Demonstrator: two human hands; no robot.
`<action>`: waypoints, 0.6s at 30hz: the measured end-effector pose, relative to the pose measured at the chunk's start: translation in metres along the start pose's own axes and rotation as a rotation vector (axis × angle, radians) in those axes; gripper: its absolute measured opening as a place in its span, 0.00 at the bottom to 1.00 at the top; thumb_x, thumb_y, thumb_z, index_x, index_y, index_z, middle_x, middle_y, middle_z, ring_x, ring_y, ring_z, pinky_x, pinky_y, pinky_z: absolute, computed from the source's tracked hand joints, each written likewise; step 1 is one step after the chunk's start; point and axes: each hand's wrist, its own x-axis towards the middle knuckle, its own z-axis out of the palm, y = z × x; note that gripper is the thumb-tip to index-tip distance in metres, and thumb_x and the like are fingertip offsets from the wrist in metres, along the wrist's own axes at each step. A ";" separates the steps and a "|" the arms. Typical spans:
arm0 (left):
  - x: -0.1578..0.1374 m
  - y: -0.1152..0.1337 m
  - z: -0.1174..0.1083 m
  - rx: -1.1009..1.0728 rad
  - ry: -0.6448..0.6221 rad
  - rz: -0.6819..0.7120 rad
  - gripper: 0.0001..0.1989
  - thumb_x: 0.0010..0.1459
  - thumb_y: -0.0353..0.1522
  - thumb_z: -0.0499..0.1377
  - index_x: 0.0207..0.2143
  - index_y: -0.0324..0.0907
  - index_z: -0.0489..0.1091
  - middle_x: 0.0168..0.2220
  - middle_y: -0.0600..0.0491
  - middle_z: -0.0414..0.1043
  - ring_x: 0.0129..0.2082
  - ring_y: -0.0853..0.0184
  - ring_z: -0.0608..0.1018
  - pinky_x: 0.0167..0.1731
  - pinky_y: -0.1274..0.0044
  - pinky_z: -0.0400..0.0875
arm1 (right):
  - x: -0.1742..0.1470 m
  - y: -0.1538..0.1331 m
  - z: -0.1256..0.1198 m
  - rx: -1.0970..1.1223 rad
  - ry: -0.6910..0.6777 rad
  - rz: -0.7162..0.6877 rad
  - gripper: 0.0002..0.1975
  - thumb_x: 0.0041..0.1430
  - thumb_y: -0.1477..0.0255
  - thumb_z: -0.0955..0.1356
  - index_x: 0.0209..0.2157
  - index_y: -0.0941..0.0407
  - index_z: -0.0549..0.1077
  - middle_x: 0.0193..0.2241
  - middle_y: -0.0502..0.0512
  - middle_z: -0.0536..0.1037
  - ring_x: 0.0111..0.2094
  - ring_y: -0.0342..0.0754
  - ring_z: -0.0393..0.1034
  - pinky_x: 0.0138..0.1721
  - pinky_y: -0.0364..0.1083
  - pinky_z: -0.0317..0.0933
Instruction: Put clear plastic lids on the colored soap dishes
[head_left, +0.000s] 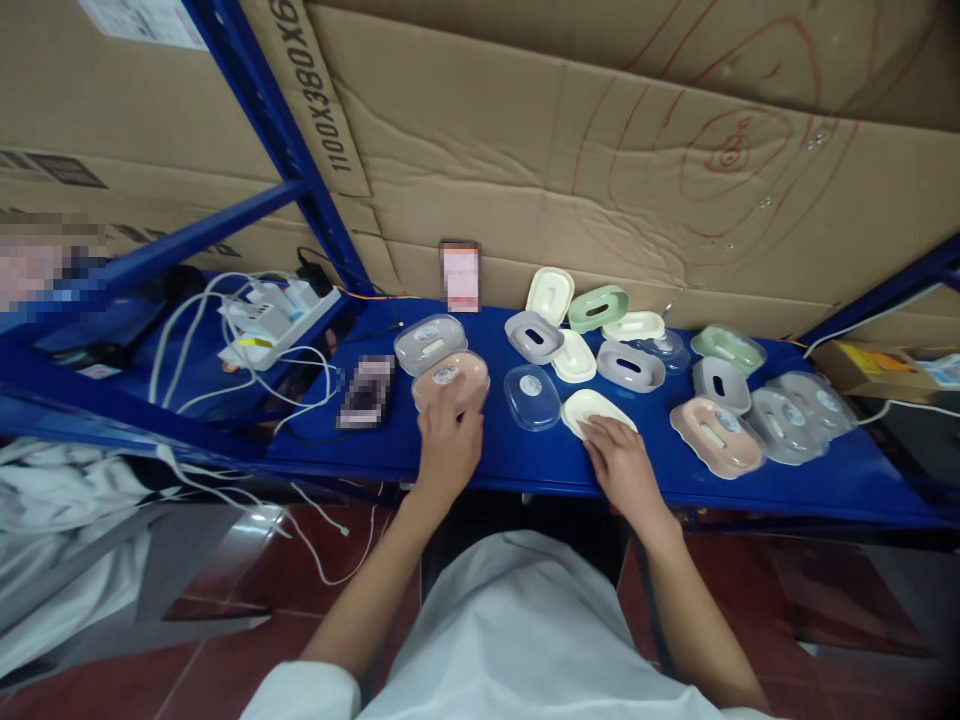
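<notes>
My left hand (pixel 452 440) bends its fingers over the near edge of a pink soap box (pixel 461 372) with a clear lid. Against the back of that box sits a grey soap box (pixel 427 342), also lidded. My right hand (pixel 624 460) has its fingers closed on the near rim of a cream oval tray (pixel 589 405); the thumb is partly hidden. Between the hands lies a loose clear lid (pixel 531 398). Behind are grey slotted trays (pixel 630 367), a green slotted tray (pixel 600 307) and several cream pieces (pixel 574 357).
On the right stand a pink lidded box (pixel 716 440), a green lidded box (pixel 729 348) and stacked clear lids (pixel 787 425). A phone (pixel 366 392) lies at left; another (pixel 460 275) leans on the cardboard (pixel 487 200). A power strip (pixel 277 320) with cables sits beyond the blue frame.
</notes>
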 end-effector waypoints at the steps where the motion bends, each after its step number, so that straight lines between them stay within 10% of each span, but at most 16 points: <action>1: 0.000 0.005 0.002 -0.056 -0.069 0.103 0.27 0.68 0.24 0.54 0.68 0.46 0.66 0.73 0.38 0.59 0.71 0.45 0.65 0.63 0.52 0.65 | 0.000 -0.001 -0.001 0.041 -0.021 -0.048 0.19 0.75 0.72 0.62 0.61 0.51 0.77 0.60 0.61 0.78 0.61 0.59 0.71 0.60 0.60 0.67; 6: -0.004 0.011 0.005 -0.215 -0.246 0.260 0.21 0.71 0.26 0.54 0.62 0.48 0.73 0.66 0.44 0.70 0.65 0.52 0.72 0.64 0.54 0.66 | 0.005 0.010 -0.004 0.124 -0.079 -0.135 0.18 0.76 0.66 0.63 0.61 0.47 0.77 0.71 0.60 0.66 0.71 0.61 0.61 0.67 0.65 0.60; 11: -0.010 0.012 0.005 -0.263 -0.250 0.184 0.19 0.73 0.33 0.56 0.63 0.50 0.74 0.62 0.43 0.72 0.61 0.52 0.74 0.58 0.57 0.73 | 0.011 0.028 -0.001 0.142 -0.065 -0.020 0.19 0.76 0.61 0.64 0.60 0.50 0.78 0.61 0.61 0.78 0.65 0.62 0.67 0.62 0.65 0.66; 18: 0.000 0.023 0.012 -0.367 -0.298 0.177 0.29 0.76 0.30 0.48 0.76 0.43 0.51 0.79 0.38 0.37 0.78 0.49 0.53 0.71 0.54 0.60 | 0.011 0.014 -0.013 0.194 -0.086 -0.081 0.16 0.77 0.61 0.63 0.54 0.49 0.80 0.56 0.57 0.81 0.60 0.57 0.72 0.60 0.60 0.66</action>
